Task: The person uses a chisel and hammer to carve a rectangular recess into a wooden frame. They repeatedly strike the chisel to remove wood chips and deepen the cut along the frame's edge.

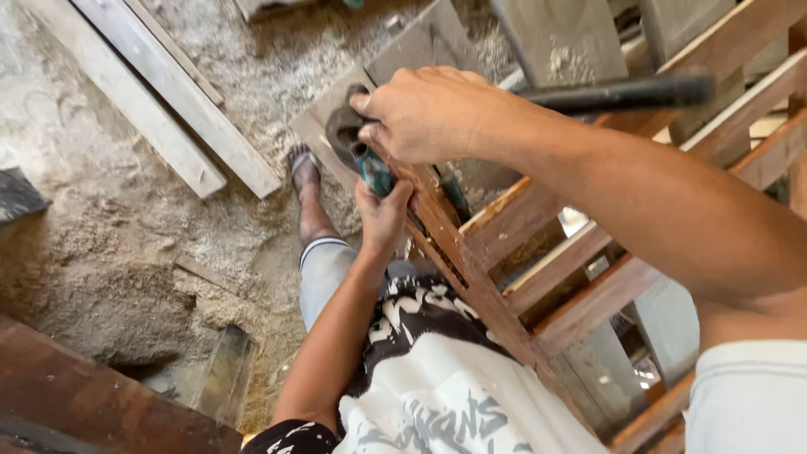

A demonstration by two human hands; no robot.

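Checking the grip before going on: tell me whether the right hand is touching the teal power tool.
Touching. The head view shows the right hand wrapped over the top of the teal power tool, fingers curled around its body, with no gap; the left hand grips it from below.

Soft, even daylight falls on my arms and the sawdust floor (126, 227); shadows stay faint, the black hose (622, 92) is blurred, and edges bend slightly.

Floor (101, 227) = bare concrete w/ thick sawdust. Two pale planks (168, 101) lie diagonally top-left, dark reddish board (92, 403) bottom-left, small wood offcut (202, 271) in the dust. Sandaled foot (304, 168) planted near centre.
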